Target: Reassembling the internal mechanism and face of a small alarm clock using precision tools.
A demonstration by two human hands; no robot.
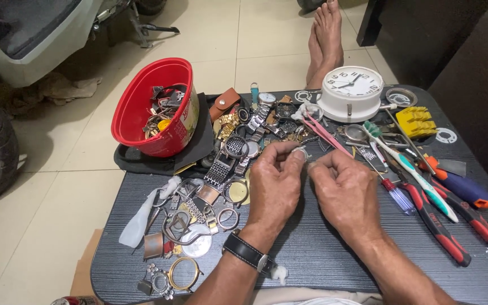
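Over the dark table (323,254), left hand (275,183) pinches a small round silvery part (300,151) at its fingertips. Right hand (345,189) pinches pink tweezers (326,134), tips near the part. Watch cases and bands (238,141) piled just behind.

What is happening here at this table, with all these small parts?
A person sits at a dark table covered with watch parts. The left hand pinches a small round part between its fingertips. The right hand holds pink tweezers close to that part. Around them lie watch cases and bands, a red bucket of parts, a white clock, pliers and a toothbrush.
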